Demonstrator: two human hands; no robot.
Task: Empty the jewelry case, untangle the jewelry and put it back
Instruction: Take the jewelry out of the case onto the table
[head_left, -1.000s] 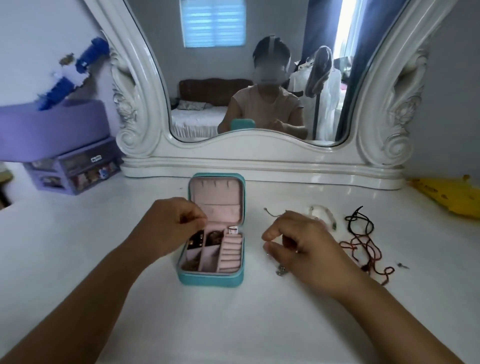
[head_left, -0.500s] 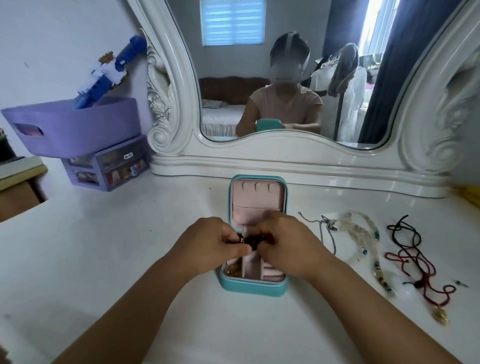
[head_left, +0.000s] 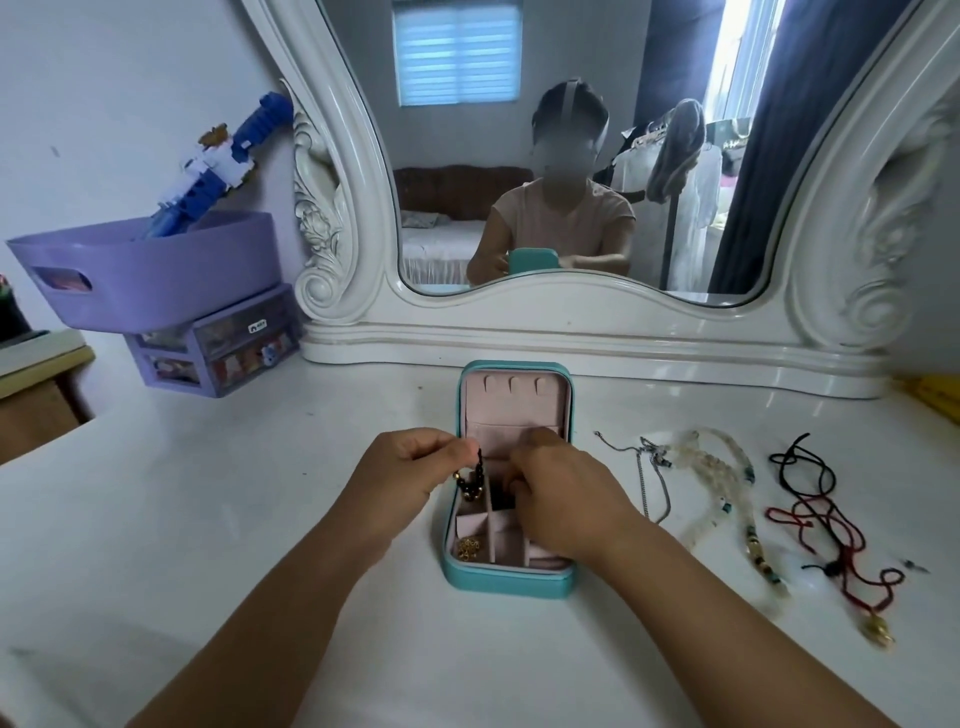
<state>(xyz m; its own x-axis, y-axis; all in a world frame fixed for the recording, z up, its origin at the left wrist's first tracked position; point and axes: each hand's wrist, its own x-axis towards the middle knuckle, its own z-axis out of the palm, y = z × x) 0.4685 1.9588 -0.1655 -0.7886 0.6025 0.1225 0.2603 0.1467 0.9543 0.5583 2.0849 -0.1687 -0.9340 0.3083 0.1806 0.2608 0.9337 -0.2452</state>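
Teal case (head_left: 506, 577) sits open mid-surface, lid up, pink lining showing. I'm on the emptying step: my left hand (head_left: 402, 475) pinches a black bead strand (head_left: 474, 478) w/ gold bits at its top end, thumb + fingertips closed on it, strand hanging into the upper left compartment. My right hand (head_left: 563, 499) is curled, fingers down inside the upper part of the tray; can't tell whether it grips anything, knuckles hide the tips.

How I'd do it well: lift the strand straight up and slow, so the low end doesn't snag the divider or drag a neighbour piece out. Right hand should prob pin the case or free whatever the beads catch on. Then lay it on the surface apart from the others, not on top.

Still in the case: gold chain clump (head_left: 469, 548), lower left compartment. Already out, right of the case: silver chain (head_left: 657, 483), pale bead necklace (head_left: 727, 483), red and black cords (head_left: 821, 514) farther right, well apart from the case. So I judge emptying is partway done, untangling not started.

Pose: both forearms come in from the bottom edge, converging on the case; left wrist is slightly raised, palm turned in; right wrist lower, palm down over the tray. White surface (head_left: 234, 519), mirror frame (head_left: 597, 322) behind.
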